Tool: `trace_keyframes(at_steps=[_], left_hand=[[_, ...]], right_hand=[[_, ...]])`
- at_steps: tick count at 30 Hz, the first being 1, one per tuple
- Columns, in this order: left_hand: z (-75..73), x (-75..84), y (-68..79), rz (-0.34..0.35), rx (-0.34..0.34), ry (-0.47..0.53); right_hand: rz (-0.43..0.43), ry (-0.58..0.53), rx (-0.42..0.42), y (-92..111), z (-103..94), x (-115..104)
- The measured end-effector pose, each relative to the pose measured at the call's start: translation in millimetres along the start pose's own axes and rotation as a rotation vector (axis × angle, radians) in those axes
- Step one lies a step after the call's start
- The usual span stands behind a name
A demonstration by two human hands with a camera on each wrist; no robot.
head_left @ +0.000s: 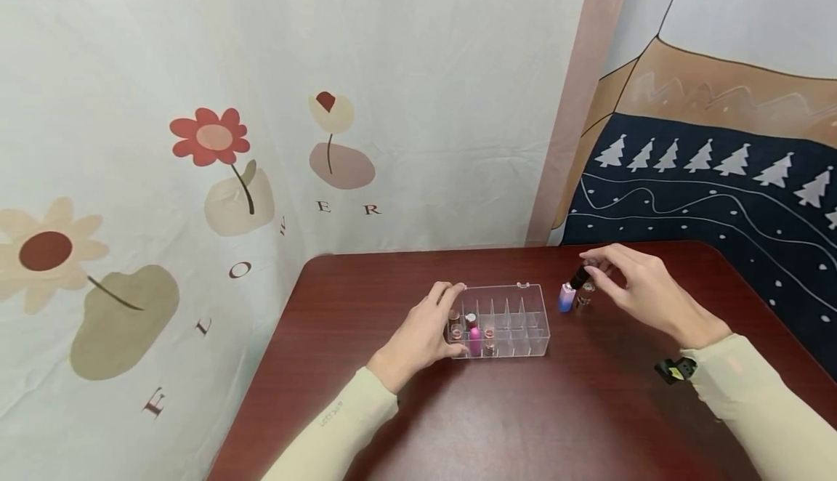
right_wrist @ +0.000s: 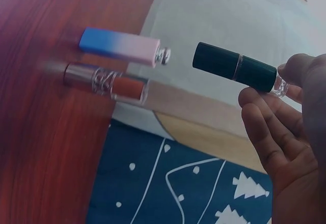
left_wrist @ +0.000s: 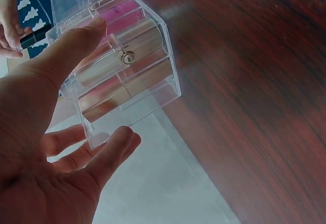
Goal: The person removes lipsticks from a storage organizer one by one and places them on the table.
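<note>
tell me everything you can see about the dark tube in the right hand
The dark tube is a slim, smooth cylinder, greenish-black in the right wrist view, with a thin shiny ring about midway and a clear knob at one end. It looks like plastic, though that is uncertain. The right hand pinches it near the knob, holding it tilted above the table, apart from the pink-and-blue tube.

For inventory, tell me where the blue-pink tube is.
In the head view, the blue-pink tube stands on the table right of the clear organizer, just left of a clear tube.
</note>
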State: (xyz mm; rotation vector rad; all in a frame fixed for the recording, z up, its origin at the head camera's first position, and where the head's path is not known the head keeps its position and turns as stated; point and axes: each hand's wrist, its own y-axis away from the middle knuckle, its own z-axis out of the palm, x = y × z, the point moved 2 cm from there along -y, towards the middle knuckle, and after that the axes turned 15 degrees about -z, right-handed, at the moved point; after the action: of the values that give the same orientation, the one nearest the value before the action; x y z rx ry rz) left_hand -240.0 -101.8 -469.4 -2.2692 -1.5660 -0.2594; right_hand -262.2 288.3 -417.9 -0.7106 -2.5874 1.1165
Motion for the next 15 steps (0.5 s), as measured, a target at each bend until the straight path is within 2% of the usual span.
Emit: trace_keyframes(at_steps=[15], left_hand=[[0.1,-1.0,-0.7,-0.007,-0.007,0.009]], right_hand=[[0.114,0.072,-0.023,17.4,-9.7,16.0]])
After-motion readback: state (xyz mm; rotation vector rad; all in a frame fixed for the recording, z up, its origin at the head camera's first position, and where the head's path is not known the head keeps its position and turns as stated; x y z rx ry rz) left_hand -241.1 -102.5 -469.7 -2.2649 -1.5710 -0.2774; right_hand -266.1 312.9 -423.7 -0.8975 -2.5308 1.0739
